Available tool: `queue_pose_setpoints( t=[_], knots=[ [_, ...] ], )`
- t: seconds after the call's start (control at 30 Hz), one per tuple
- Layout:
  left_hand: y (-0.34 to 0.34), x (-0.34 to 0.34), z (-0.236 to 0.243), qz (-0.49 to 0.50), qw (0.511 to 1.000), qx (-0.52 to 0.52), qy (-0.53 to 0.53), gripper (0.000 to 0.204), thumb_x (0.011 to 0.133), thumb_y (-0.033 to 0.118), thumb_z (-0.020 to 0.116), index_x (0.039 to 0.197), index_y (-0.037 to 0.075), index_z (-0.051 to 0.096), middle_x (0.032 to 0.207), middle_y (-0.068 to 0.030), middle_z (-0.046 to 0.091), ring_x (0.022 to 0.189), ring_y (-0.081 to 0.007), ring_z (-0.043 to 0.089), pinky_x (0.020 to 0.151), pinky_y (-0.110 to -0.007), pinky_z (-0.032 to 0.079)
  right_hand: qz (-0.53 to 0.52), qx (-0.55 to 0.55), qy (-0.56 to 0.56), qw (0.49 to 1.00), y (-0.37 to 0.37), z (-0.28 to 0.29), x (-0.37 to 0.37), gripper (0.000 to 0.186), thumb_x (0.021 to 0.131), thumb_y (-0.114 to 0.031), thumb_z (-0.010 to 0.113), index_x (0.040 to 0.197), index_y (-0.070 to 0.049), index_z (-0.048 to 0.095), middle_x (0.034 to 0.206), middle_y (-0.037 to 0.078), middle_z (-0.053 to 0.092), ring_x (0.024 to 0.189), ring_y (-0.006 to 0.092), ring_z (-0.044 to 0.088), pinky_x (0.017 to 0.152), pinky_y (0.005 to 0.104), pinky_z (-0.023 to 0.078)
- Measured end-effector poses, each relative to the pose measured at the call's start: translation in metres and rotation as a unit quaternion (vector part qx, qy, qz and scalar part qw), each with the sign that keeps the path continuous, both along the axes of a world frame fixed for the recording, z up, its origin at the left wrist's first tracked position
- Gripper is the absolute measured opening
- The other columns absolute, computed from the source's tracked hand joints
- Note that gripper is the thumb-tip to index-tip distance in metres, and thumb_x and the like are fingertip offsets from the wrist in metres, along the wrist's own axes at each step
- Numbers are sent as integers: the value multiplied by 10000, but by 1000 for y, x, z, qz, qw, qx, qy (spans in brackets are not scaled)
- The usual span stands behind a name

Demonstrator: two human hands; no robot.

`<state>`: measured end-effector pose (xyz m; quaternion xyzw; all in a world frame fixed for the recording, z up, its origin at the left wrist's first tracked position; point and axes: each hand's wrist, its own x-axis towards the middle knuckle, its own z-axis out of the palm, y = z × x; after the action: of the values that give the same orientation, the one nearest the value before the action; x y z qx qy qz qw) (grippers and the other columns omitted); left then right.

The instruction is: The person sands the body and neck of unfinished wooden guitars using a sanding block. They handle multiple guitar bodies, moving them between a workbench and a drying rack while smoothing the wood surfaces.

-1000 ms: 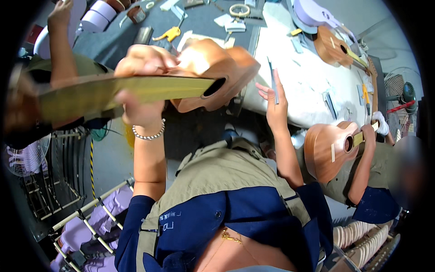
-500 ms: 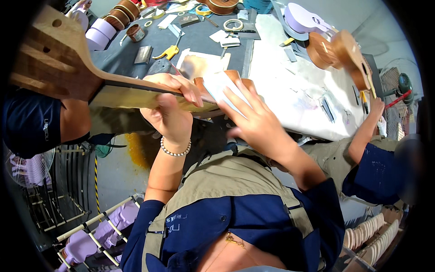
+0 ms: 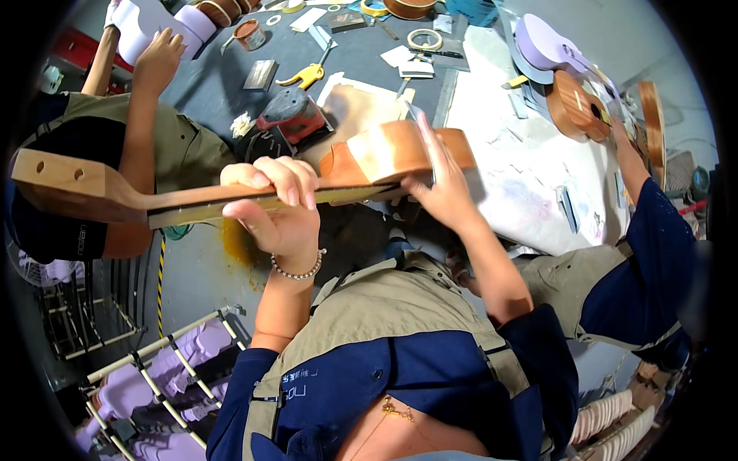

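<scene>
A wooden ukulele [image 3: 392, 152] lies across in front of me on its side, headstock to the left and body over the table's front edge. My left hand [image 3: 275, 201] is wrapped round its neck, fingers over the top and thumb below. At the body's right part, my right hand [image 3: 446, 188] presses a thin white sheet [image 3: 424, 132] against the curved side. The sheet shows almost edge-on, so what kind it is I cannot tell. Part of the body is hidden behind this hand.
Behind the ukulele are a red and black power sander [image 3: 292, 114], a yellow air blow gun [image 3: 306, 75], a grey block [image 3: 261, 74] and a tape roll [image 3: 424, 39]. Co-workers stand left and right; the right one's hand [image 3: 621, 132] is by another ukulele [image 3: 573, 107]. Racks of lilac bodies [image 3: 131, 390] stand lower left.
My right hand and the sheet have moved right along the body, turning edge-on. The ukulele has tilted, its headstock lower. The left co-worker's hands and a lilac body have come into view.
</scene>
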<state>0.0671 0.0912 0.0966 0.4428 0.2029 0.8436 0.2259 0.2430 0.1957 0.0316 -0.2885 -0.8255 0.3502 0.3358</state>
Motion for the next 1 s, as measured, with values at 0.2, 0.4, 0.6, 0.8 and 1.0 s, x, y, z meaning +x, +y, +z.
queue_pose_setpoints(
  t=[0.2,0.4,0.6,0.8,1.0],
  knots=[
    [-7,-10,-4,43,999,-22,-4,311,912,393,494,861,112,369,581,0,432,435,-115,418,501,-272,395,-45,160,-251,954,33,-21,44,953,585,-77,697,1411,-79,224,1453,123,251,1354,244,224,1094,523,102],
    [-1,7,6,43,999,-28,-10,156,876,75,500,815,91,358,545,-17,416,402,-112,379,398,-266,360,1,2,58,998,-19,8,-1,966,613,-255,779,1392,-42,249,1424,180,279,1333,305,256,1086,456,188],
    [7,16,20,83,993,-77,-36,165,857,3,495,790,72,360,536,-37,409,395,-121,395,378,-261,360,76,408,-178,892,-13,50,-30,885,563,-93,745,1339,-14,327,1392,169,334,1276,291,363,1047,419,303],
    [-4,7,7,105,991,-69,-49,168,849,-15,442,762,82,336,515,-27,390,369,-127,370,354,-259,322,4,154,-100,983,-9,42,-9,684,655,-35,627,1293,17,385,1354,185,388,1246,297,402,1016,399,346],
    [6,10,17,116,988,-92,-36,164,856,26,437,767,103,322,510,-10,375,364,-125,357,371,-271,340,115,378,-156,906,-13,62,-30,594,691,-68,593,1263,-4,448,1296,155,464,1225,256,435,1026,405,327]
  ],
)
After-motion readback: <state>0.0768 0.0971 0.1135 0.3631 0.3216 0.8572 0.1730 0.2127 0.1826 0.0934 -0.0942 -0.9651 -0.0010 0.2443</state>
